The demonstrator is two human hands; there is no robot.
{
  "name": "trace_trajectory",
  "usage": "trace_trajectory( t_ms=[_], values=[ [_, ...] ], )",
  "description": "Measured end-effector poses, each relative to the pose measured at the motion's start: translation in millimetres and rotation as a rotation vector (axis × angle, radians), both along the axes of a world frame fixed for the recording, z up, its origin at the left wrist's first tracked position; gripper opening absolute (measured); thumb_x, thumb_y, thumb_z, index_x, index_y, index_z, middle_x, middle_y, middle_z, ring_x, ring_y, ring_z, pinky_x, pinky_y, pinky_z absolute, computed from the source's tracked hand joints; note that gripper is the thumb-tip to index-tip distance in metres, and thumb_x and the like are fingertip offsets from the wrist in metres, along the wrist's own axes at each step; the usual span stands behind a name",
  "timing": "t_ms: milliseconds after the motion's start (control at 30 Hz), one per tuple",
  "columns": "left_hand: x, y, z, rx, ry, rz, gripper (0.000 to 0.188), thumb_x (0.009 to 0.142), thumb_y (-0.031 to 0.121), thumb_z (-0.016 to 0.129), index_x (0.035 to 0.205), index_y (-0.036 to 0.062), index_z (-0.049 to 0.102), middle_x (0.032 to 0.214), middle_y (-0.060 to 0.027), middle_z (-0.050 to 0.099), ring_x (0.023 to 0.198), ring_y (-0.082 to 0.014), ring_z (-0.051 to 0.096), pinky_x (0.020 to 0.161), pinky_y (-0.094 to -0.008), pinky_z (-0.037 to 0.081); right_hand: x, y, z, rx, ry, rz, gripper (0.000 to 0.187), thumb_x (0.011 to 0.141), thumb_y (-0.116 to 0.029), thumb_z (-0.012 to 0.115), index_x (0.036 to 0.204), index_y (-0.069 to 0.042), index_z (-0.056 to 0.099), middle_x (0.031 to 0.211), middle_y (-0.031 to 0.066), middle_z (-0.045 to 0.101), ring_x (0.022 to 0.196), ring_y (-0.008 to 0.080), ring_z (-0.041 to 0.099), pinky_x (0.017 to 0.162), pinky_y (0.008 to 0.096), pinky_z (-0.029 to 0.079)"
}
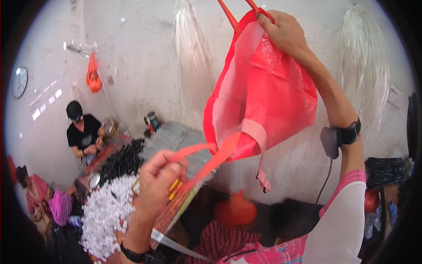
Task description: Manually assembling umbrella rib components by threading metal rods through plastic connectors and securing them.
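Tote bag (281, 105), glossy red, hangs tilted in midair before the white wall (140, 79) — right hand (286, 34) gripping its top rim (248, 22), left hand (161, 176) closed around its strap (215, 163) — white pieces (105, 215) heaped to the left.

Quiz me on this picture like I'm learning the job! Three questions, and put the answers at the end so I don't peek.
1. True or false: the right hand holds the red bag from below, at its bottom.
2. What is the left hand holding?
3. Pick one. The heap of small pieces at the lower left is mostly: A) green, B) white, C) blue.

Key:
1. False; it grips the bag up at the top edge.
2. A red strap.
3. B.
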State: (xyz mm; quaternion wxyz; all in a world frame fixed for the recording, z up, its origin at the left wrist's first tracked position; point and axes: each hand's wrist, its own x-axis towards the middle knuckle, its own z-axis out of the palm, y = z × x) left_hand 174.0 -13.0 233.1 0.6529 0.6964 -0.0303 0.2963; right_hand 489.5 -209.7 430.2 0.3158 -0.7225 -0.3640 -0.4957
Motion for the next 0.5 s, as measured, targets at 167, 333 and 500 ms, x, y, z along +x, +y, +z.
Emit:
trace_trajectory(
  t_ms=[167,333,500],
  values=[
    [-32.0,30.4,-34.3,-0.2,-0.048,-0.052,0.023,0.09,0.023,0.057,0.093,-0.0001,0.056,0.089,-0.0097,0.057,0.084,-0.0174,0.056,0.08,-0.0306,0.046,-23.4,16.9,-89.2,-0.173,0.228,0.214,0.043,0.1,-0.038,0.053,0.081,-0.001,0.062,0.068,0.0125,0.06,0.065,0.0276,0.06,0.065,0.0413,0.048],
    [-70.0,27.6,-50.4,-0.294,0.052,0.039,0.035,0.093,0.04,0.055,0.088,0.0052,0.053,0.089,-0.0088,0.052,0.086,-0.0221,0.053,0.075,-0.0335,0.05,-64.0,50.2,-165.6,-0.162,0.533,0.636,0.038,0.1,-0.034,0.056,0.084,0.0,0.064,0.067,0.0118,0.058,0.062,0.0245,0.059,0.062,0.0386,0.047],
    [-97.1,12.0,-61.5,-0.225,0.164,0.181,0.058,0.095,0.053,0.056,0.124,0.0021,0.053,0.097,-0.0038,0.059,0.085,-0.0134,0.06,0.08,-0.0292,0.052,-130.4,83.0,-205.6,-0.213,0.38,0.763,0.033,0.099,-0.029,0.057,0.093,0.002,0.068,0.07,0.02,0.061,0.063,0.0317,0.062,0.061,0.0408,0.047]
  ],
)
